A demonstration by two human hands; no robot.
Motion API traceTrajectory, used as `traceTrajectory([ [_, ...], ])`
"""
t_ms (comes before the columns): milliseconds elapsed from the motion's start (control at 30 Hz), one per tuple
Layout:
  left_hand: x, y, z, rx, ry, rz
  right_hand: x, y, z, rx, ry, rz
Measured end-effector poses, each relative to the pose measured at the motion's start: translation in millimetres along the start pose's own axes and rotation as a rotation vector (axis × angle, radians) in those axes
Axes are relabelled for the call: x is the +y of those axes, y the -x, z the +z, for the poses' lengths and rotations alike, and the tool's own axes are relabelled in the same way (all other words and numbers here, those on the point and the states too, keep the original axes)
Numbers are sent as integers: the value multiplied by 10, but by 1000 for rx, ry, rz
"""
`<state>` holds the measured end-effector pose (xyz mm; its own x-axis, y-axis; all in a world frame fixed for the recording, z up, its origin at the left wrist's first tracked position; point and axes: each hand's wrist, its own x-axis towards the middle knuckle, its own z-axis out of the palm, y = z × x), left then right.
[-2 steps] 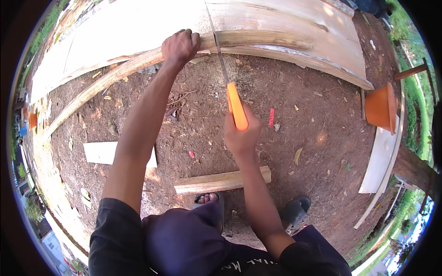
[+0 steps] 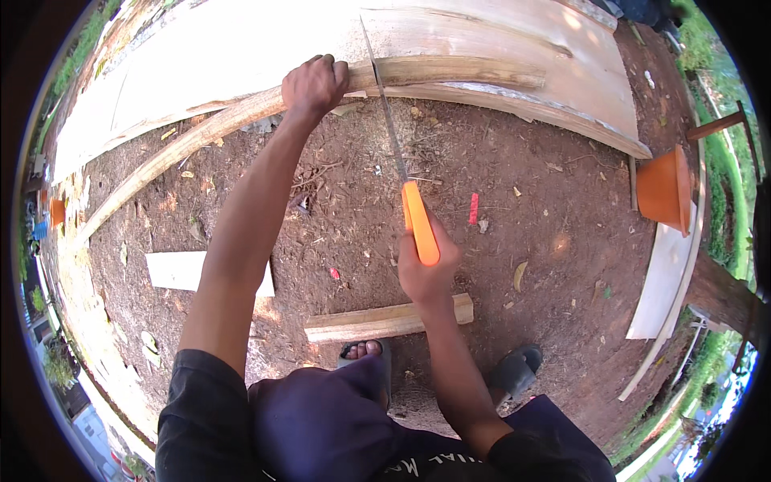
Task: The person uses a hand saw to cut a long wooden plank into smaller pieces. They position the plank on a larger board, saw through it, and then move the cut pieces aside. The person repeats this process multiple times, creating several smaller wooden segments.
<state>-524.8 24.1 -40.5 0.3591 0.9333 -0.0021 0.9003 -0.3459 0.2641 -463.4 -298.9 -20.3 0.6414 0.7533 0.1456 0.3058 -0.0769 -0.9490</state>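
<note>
A long wooden pole (image 2: 201, 138) lies across the near edge of a wide, pale wooden board (image 2: 498, 36), its left end sloping down toward the ground. My left hand (image 2: 315, 83) is closed over the pole, just left of the handsaw's blade. In my right hand (image 2: 429, 263) is the orange handle of a handsaw (image 2: 418, 217), gripped with the fingers wrapped round it. The thin blade crosses the pole close to my left hand and points away from me over the board. How deep the cut goes cannot be made out.
A short split length of wood (image 2: 377, 320) lies on the dirt by my sandalled feet. Left of it is a white flat piece (image 2: 178, 271). An orange pot (image 2: 665, 189) stands at the right, with a pale plank (image 2: 654, 289) nearer me. Red scraps dot the ground.
My right hand has drawn the saw back toward me, so its handle sits lower and more of the blade shows on the near side of the pole. My left hand stays put.
</note>
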Motion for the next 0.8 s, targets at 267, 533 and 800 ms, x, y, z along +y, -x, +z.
traceTrajectory([
  [267, -31, -39, 38, 120, -76, 79, -195, -1100, 484, 10, 7, 10],
  [533, 46, -96, 10, 113, -105, 48, -1, -66, -176, -65, -103, 259],
  [800, -2, -69, 83, 111, -92, 42, -247, 333, -398, -48, -13, 88],
])
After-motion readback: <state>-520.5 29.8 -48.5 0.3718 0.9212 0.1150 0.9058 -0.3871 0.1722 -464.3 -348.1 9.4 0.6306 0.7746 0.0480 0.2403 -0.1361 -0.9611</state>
